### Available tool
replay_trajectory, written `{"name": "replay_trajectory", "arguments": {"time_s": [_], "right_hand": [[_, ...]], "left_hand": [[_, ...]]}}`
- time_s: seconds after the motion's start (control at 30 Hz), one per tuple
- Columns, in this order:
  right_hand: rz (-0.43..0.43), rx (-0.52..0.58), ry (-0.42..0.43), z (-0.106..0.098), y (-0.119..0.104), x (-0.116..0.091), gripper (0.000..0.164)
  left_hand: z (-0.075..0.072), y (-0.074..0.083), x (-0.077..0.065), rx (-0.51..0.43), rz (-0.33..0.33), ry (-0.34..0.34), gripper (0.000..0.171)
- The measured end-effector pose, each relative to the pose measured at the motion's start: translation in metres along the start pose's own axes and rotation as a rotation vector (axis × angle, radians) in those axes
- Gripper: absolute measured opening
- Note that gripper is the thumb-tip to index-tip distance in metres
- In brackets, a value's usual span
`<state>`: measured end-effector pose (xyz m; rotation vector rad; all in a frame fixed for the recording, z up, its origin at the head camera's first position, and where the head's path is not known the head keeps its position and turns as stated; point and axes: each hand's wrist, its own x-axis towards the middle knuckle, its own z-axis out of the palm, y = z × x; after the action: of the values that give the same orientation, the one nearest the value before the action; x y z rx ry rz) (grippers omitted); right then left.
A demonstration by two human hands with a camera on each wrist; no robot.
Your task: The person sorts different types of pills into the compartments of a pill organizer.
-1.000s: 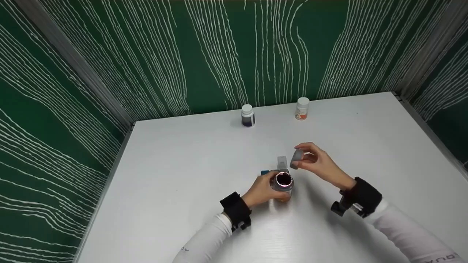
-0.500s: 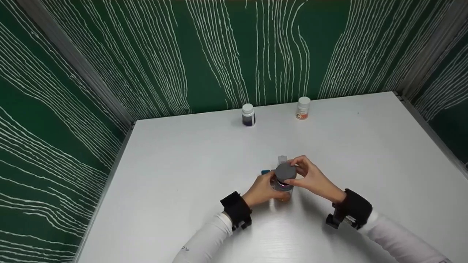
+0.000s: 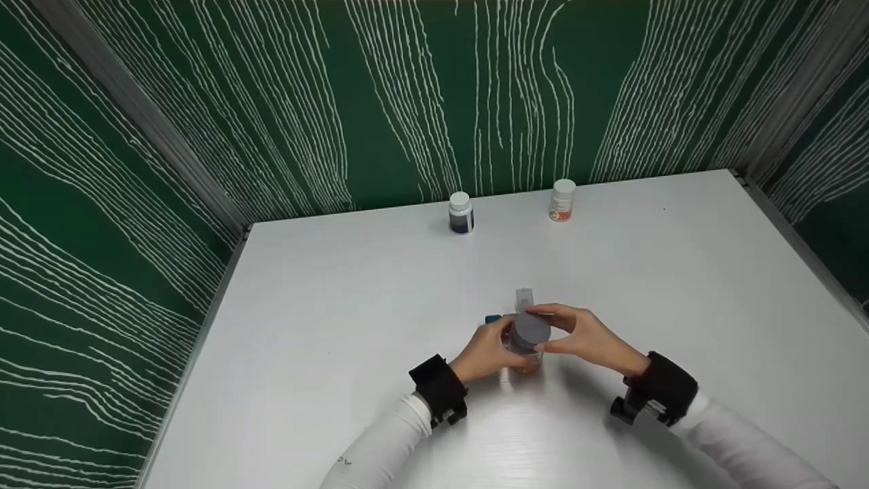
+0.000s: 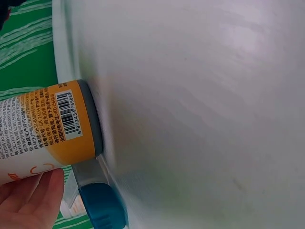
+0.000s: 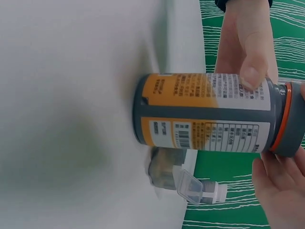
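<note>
A supplement bottle (image 5: 205, 112) with an orange-and-white label stands upright on the white table. My left hand (image 3: 485, 353) grips it around the upper body, with the thumb across the label in the right wrist view. A grey screw cap (image 3: 531, 331) sits over the bottle's mouth, and my right hand (image 3: 585, 341) holds its rim between thumb and fingers. An orange ring shows at the cap's lower edge in the right wrist view. Just behind the bottle lies a small clear pill box, its transparent lid (image 5: 190, 186) raised; a blue part (image 4: 102, 205) shows beside it.
At the table's back edge stand two white bottles with lids: one with a dark purple label (image 3: 461, 216), the other with an orange-marked label (image 3: 562, 202). Green walls with white streaks rise behind the table (image 3: 326, 305).
My right hand has brought the cap left and down from beside the bottle onto its mouth, where it now lies level. The left hand keeps its grip on the bottle.
</note>
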<state>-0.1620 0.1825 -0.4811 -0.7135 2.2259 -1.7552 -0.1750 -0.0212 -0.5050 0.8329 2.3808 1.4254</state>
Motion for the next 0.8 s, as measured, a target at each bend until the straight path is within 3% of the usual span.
{"name": "replay_trajectory", "arguments": {"time_s": [0.23,0.43,0.63,0.8], "right_hand": [[-0.076,-0.153,-0.063,-0.004,-0.007,0.007,0.057],[-0.080,-0.220,-0.061,-0.004,-0.007,0.008,0.057],[-0.108,-0.302,0.009,0.002,-0.011,0.006,0.053],[-0.112,-0.409,0.124,0.015,-0.016,0.002,0.054]], "left_hand": [[0.001,0.000,0.000,0.001,-0.014,-0.001,0.064],[0.002,-0.001,0.001,0.031,0.008,0.003,0.061],[0.001,-0.001,0.001,0.032,0.020,0.008,0.061],[0.001,0.001,0.001,0.036,0.005,0.016,0.062]]}}
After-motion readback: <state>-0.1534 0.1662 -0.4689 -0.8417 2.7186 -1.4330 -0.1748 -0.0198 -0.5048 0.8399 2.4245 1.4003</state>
